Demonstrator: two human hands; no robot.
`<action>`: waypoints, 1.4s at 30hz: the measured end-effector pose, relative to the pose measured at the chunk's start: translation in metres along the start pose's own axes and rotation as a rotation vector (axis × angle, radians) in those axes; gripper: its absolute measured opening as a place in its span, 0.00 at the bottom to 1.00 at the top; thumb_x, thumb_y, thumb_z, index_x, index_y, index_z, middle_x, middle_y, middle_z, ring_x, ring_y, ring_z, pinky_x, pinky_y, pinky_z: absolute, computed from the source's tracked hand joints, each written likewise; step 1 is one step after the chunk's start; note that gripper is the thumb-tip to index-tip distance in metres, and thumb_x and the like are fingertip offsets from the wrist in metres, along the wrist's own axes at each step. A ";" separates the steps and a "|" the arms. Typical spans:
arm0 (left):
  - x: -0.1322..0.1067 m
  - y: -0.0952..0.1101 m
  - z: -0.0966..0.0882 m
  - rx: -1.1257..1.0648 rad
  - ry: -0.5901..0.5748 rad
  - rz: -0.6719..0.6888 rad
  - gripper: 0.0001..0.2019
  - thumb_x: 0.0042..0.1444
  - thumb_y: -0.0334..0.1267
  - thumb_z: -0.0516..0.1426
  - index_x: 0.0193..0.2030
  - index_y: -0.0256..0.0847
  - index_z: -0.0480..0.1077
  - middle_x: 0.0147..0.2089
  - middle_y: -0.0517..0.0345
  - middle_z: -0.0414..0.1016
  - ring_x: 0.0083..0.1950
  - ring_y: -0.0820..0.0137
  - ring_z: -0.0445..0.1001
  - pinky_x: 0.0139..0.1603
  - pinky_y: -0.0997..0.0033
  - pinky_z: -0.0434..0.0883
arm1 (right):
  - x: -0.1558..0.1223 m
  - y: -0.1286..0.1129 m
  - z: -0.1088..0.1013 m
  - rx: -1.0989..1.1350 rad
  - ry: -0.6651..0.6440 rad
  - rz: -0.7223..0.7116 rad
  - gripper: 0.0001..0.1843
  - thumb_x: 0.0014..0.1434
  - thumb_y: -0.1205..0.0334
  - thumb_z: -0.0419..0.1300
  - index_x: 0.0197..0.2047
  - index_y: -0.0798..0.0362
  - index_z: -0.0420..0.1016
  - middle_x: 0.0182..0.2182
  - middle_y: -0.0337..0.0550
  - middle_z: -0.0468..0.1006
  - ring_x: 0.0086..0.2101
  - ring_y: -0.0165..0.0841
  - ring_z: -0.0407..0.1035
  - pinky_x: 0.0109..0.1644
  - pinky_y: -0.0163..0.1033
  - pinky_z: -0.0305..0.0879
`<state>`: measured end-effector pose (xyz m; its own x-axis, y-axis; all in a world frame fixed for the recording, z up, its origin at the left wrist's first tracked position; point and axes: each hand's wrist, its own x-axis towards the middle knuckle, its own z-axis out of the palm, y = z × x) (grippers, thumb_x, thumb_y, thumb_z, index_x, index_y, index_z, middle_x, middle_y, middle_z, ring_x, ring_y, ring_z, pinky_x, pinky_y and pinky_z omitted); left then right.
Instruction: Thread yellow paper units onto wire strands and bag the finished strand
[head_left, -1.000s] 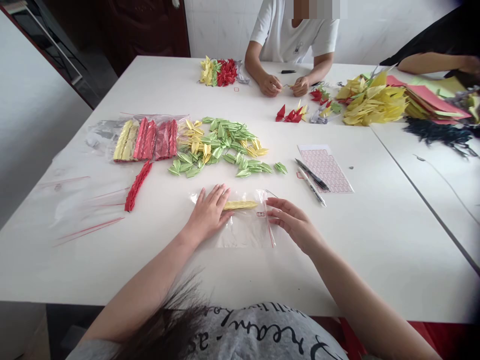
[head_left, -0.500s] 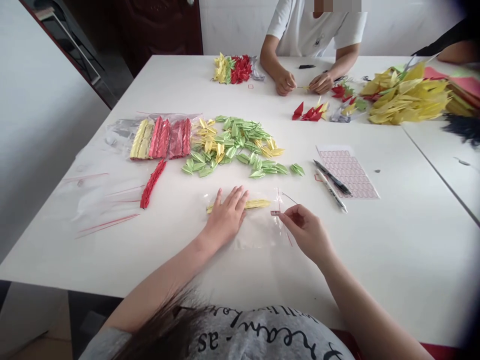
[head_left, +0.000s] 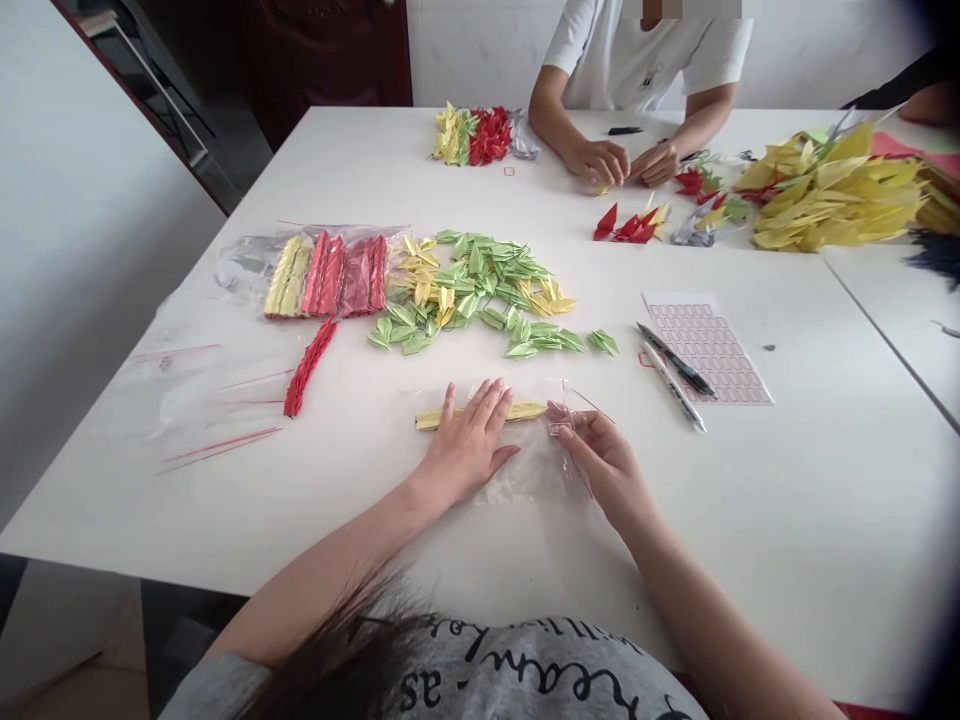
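Note:
A clear zip bag point(head_left: 534, 470) lies on the white table point(head_left: 750, 480) in front of me, with a yellow strip of folded paper pieces point(head_left: 525, 410) inside it. My left hand point(head_left: 466, 440) lies flat on the bag with its fingers spread, pressing over the strip. My right hand point(head_left: 600, 455) pinches the bag's red-lined mouth edge by a small sticker. Beyond the bag is a loose pile of green and yellow folded paper pieces point(head_left: 472, 290).
Bags with yellow and red strips point(head_left: 326, 275), a loose red strip point(head_left: 309, 365) and empty clear bags point(head_left: 202, 400) lie at left. A sticker sheet point(head_left: 709, 345) and two pens point(head_left: 675, 368) lie at right. Across the table a person point(head_left: 645, 70) folds paper beside a yellow pile point(head_left: 832, 195).
My right hand went from open beside the bag to pinching its mouth edge and shifted slightly left. My left hand stayed flat on the bag. The view swung a little to the left.

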<state>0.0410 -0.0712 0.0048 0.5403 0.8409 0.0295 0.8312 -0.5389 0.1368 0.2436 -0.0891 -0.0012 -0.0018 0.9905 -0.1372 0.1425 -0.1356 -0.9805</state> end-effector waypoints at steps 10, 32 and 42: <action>-0.002 0.000 -0.002 0.004 0.005 0.002 0.34 0.70 0.54 0.36 0.74 0.32 0.46 0.76 0.46 0.46 0.77 0.58 0.47 0.73 0.35 0.48 | 0.003 0.002 0.002 -0.048 -0.072 -0.002 0.21 0.63 0.38 0.56 0.35 0.47 0.66 0.56 0.49 0.77 0.64 0.47 0.63 0.65 0.59 0.60; 0.007 -0.007 -0.007 -0.009 0.000 0.016 0.35 0.69 0.56 0.39 0.74 0.34 0.45 0.76 0.47 0.46 0.77 0.60 0.45 0.75 0.41 0.47 | 0.001 -0.012 -0.011 -0.521 0.162 -0.068 0.21 0.63 0.41 0.54 0.43 0.50 0.70 0.47 0.55 0.78 0.43 0.46 0.75 0.46 0.55 0.71; -0.041 -0.039 -0.036 0.009 0.160 -0.139 0.28 0.70 0.44 0.41 0.72 0.30 0.53 0.73 0.40 0.54 0.75 0.55 0.52 0.73 0.47 0.56 | 0.016 -0.040 0.019 -1.039 0.005 -0.549 0.27 0.71 0.54 0.45 0.68 0.58 0.59 0.68 0.61 0.59 0.66 0.51 0.55 0.65 0.62 0.60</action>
<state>-0.0179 -0.0831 0.0338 0.3934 0.9038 0.1684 0.8976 -0.4172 0.1422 0.2196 -0.0686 0.0328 -0.3106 0.9112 0.2705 0.8631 0.3896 -0.3214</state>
